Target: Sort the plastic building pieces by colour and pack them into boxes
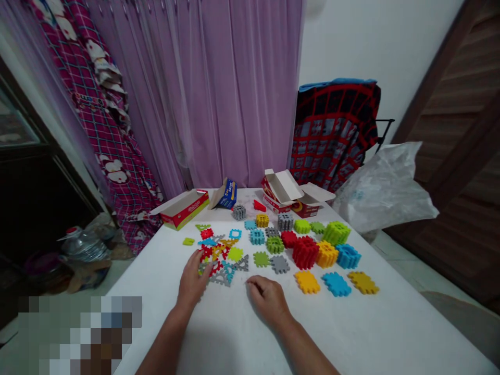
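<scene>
My left hand [191,280] rests at the left edge of a loose pile of flat plastic building pieces, fingers stretched out and touching it. Red pieces [205,253], grey triangles [242,263] and a blue triangle [228,272] overlap there. My right hand [269,299] lies curled on the white table, its fingers closed, and nothing shows between them. Beyond it are a flat green square [261,259] and a flat grey square [279,264]. Stacks of red [305,252], yellow [327,253] and blue squares [348,255] stand to its right.
A red open box [185,209], a blue box [227,194] and two more open boxes [279,192] line the table's far side. Flat yellow [307,282] and blue squares [336,284] lie at front right. A clear plastic bag [385,187] hangs by the right edge.
</scene>
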The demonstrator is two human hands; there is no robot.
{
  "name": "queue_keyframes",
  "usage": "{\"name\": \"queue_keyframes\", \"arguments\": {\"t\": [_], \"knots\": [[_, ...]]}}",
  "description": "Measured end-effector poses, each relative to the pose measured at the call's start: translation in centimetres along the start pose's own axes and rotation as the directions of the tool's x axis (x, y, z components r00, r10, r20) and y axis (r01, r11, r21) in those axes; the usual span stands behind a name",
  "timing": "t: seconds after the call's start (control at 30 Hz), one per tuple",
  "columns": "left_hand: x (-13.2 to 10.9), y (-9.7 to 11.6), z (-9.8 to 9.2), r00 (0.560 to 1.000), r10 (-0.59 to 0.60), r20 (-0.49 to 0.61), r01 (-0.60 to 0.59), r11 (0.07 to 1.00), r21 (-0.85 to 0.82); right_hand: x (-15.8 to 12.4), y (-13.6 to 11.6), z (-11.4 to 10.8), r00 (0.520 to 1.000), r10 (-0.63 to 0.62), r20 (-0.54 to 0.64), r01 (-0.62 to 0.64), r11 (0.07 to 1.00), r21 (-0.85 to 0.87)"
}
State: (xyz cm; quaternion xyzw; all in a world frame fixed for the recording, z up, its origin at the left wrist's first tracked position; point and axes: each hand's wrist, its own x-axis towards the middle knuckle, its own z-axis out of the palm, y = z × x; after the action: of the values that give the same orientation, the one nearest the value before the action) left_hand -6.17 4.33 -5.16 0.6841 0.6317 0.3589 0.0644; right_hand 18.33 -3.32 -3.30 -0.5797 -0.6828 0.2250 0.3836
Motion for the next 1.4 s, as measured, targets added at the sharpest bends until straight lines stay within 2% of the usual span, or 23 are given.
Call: {"name": "queue_keyframes", "arguments": {"t": [0.1,0.2,0.27,0.37,0.47,0.57,0.63,0.83,0.9,1.0,1.1,1.2,1.3,1.4], "knots": [[0.2,-1.2,-0.6,0.997,-0.066,-0.039,0.06,0.989,-0.138,0.0,0.0,0.1,1.0,0.002,0.002,-0.002,1.0,-0.015],[0.2,-1.6,-0.8,0.998,-0.07,-0.003,0.068,0.982,-0.176,0.3,0.2,0.7,0.999,-0.022,-0.029,0.02,0.999,-0.043],[0.3,-1.2,-0.7,0.999,-0.039,0.028,0.042,0.99,-0.136,0.8,0.5,1.4,0.988,-0.097,-0.116,0.088,0.992,-0.086],[0.3,0.0,-0.5,0.989,0.036,0.14,-0.031,0.999,-0.043,1.8,0.4,2.4,0.94,-0.27,-0.207,0.222,0.948,-0.227],[0.5,0.8,-0.7,0.966,0.074,0.248,-0.064,0.997,-0.048,2.6,-0.3,3.2,0.935,-0.341,-0.1,0.286,0.889,-0.358],[0.7,0.8,-1.1,0.976,0.048,0.211,-0.013,0.986,-0.165,3.0,-1.0,3.4,0.952,-0.3,0.062,0.3,0.872,-0.386],[0.8,0.5,-1.2,0.985,0.02,0.169,0.019,0.974,-0.226,2.9,-1.2,3.4,0.953,-0.284,0.101,0.301,0.883,-0.361],[1.3,-0.7,-1.1,0.991,-0.11,0.078,0.123,0.974,-0.192,2.7,-0.6,3.2,0.944,-0.331,0.003,0.32,0.911,-0.26],[2.4,-1.0,-1.0,0.989,-0.137,0.059,0.144,0.979,-0.145,2.8,-0.3,3.2,0.942,-0.331,-0.053,0.311,0.921,-0.233],[5.3,-1.2,-0.8,0.992,-0.111,0.064,0.114,0.992,-0.048,3.0,0.1,3.2,0.942,-0.313,-0.118,0.288,0.938,-0.194],[8.9,-0.8,-0.3,0.99,-0.038,0.137,0.029,0.997,0.071,3.1,0.3,3.3,0.937,-0.316,-0.15,0.291,0.942,-0.167],[11.6,-0.3,0.0,0.975,-0.015,0.222,-0.028,0.982,0.189,3.2,0.4,3.4,0.93,-0.324,-0.172,0.302,0.942,-0.146],[12.7,-0.2,-0.3,0.953,-0.007,0.303,-0.081,0.958,0.275,3.3,0.5,3.5,0.927,-0.32,-0.194,0.299,0.946,-0.129],[12.7,-0.5,-1.4,0.934,0.002,0.357,-0.125,0.938,0.323,3.3,0.5,3.5,0.927,-0.315,-0.201,0.296,0.948,-0.119]]}}
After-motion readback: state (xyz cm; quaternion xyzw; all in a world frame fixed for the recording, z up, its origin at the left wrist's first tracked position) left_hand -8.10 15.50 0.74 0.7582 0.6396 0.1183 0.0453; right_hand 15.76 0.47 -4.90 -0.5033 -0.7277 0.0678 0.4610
